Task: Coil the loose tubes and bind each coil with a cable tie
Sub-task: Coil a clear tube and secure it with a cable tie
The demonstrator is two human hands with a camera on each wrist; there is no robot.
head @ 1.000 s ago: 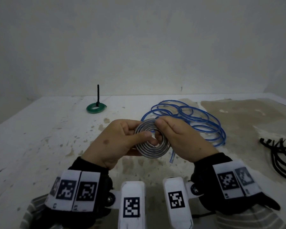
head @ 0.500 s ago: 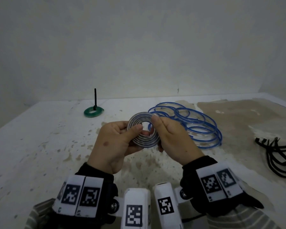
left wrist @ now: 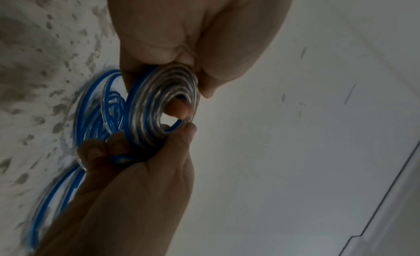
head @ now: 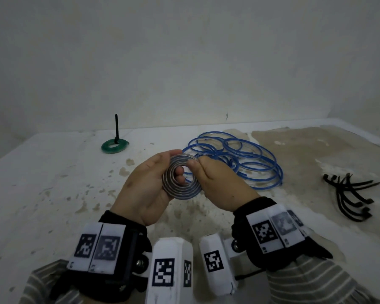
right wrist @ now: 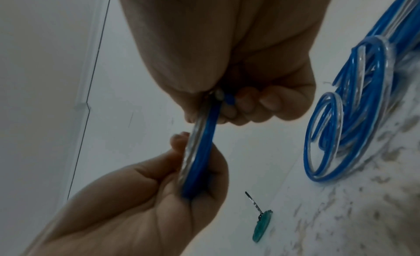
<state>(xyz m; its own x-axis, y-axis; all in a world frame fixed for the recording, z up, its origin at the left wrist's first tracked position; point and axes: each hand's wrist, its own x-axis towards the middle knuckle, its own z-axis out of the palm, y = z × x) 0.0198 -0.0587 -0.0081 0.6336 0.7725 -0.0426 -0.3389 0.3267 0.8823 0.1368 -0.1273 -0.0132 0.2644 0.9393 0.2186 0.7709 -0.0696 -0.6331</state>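
A flat spiral coil of blue-and-clear tube (head: 180,192) is held above the table between both hands. My left hand (head: 149,183) cups its left side, and fingertips show through the centre hole. My right hand (head: 215,181) pinches its right rim between thumb and fingers. In the left wrist view the coil (left wrist: 154,101) shows its face. It stands edge-on (right wrist: 200,143) in the right wrist view. The rest of the blue tube (head: 246,159) lies in loose loops on the table behind my right hand, still joined to the coil.
A small green coil (head: 114,146) bound with an upright black cable tie lies at the back left. A bunch of black cable ties (head: 349,194) lies at the right. The stained white table (head: 53,194) meets a plain wall behind.
My left thumb no longer lies across the coil's face; the hand has shifted to cup the coil from the left. Both hands and the coil sit slightly higher and farther out.
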